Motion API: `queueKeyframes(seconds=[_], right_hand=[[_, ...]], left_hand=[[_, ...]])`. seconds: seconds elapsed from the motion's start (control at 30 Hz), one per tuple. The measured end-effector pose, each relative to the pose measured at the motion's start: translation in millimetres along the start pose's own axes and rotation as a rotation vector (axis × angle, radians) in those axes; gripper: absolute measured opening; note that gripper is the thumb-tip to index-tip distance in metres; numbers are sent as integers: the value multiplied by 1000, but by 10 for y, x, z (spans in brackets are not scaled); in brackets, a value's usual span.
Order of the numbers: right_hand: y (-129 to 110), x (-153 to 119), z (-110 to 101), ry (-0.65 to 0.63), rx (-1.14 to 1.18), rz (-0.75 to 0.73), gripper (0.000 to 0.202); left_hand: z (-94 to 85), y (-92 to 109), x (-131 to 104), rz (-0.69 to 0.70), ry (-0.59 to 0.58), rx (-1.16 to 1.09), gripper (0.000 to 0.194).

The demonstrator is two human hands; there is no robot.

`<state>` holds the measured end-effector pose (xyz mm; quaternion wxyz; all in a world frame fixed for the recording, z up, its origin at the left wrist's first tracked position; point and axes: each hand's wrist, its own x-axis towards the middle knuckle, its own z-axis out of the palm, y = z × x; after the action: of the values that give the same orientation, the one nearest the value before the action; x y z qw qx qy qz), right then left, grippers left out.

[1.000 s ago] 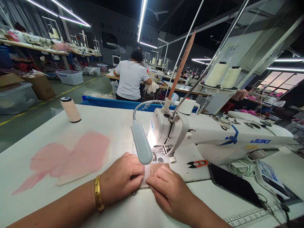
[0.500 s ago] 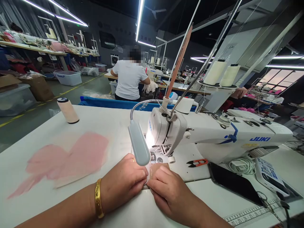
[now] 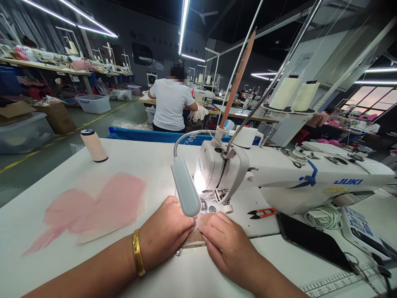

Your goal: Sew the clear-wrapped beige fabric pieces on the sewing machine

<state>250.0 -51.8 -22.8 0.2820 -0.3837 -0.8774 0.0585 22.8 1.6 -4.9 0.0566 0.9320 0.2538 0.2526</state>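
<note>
In the head view, my left hand (image 3: 169,231) is closed, its fingertips pinching a thin pale fabric (image 3: 197,224) just in front of the sewing machine's presser foot. My right hand (image 3: 228,244) is closed too, fingers bent at the right edge of the same fabric, tips almost meeting the left ones. A flat brown piece (image 3: 192,238) shows beneath the fingertips; I cannot tell whether it is cloth or part of the bed. The white sewing machine (image 3: 214,165) stands beyond my hands. Its grey lamp (image 3: 186,188) hides part of the needle area.
Sheer pink fabric pieces (image 3: 118,198) lie at left, a peach thread cone (image 3: 94,147) behind them. To the right are orange thread snips (image 3: 262,213), a black phone (image 3: 313,240), a coiled white cable (image 3: 322,217) and a clear ruler (image 3: 335,283). A person (image 3: 170,103) sits ahead.
The whole view has shifted slightly, so things appear a little further right. Both hands remain at the fabric by the presser foot, and more of the brown piece shows under the fingertips.
</note>
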Motion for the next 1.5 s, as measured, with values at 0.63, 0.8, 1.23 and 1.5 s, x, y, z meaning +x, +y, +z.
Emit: queueKeyframes(seconds=[0.63,0.8,1.23,1.5], right_hand=[[-3,-14,-22,50,40,0,23],[-11,-15,-7,40,39,19,22],[11,-4,69,22,-19,46,27],[83,36,115,11,-65,129,31]], left_hand=[[24,60,19,129,104,60,34],[22,96,13,145,116,145,36],[-5,63,-33,66,51,121,30],[16,-21,39,-26,-15,125,32]])
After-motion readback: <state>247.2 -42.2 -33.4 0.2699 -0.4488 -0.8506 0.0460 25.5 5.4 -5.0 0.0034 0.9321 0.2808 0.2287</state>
